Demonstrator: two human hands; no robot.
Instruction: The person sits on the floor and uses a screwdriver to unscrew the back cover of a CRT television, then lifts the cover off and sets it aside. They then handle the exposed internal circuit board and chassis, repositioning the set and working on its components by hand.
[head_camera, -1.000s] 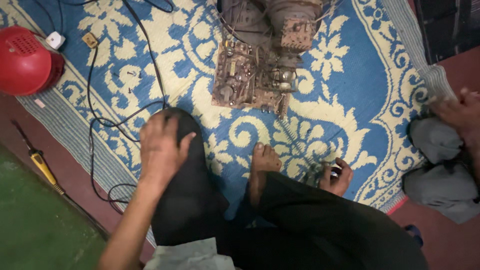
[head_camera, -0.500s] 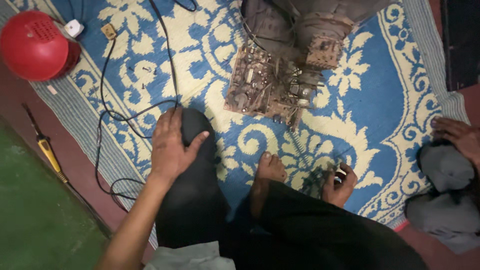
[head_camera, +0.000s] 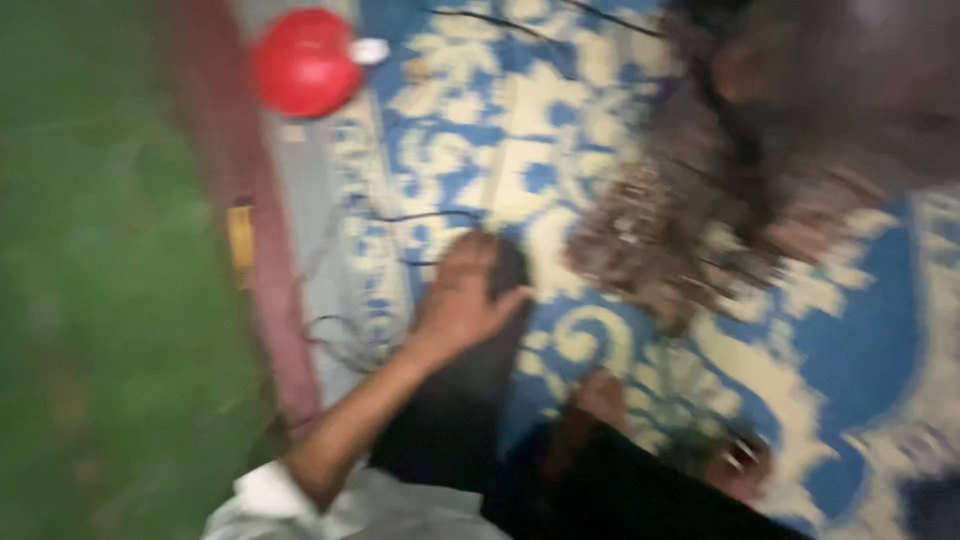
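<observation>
Swung hard to the left since half a second ago, the view now takes in much more of the green floor (head_camera: 110, 300) and smears everything with motion blur; the red round object (head_camera: 305, 62) has slid from the far-left corner toward the far middle.

Left hand (head_camera: 462, 295) lies flat, fingers spread, on the person's own dark-trousered knee (head_camera: 470, 400), as if bracing the body; it grips nothing. Right hand (head_camera: 738, 462), low at the near right just above the rug, seems curled round something small and dark, but the blur hides what it is and how tightly it closes. A bare foot (head_camera: 595, 405) rests on the blue-and-cream patterned rug (head_camera: 520, 130) between the two hands.

Beyond the foot sits the brownish circuit board (head_camera: 650, 240), touching a dark blurred mass at the far right. Black wires (head_camera: 370, 330) loop over the rug's left edge beside the knee, crowding that side. Open rug lies far of the left hand and right of the foot.
</observation>
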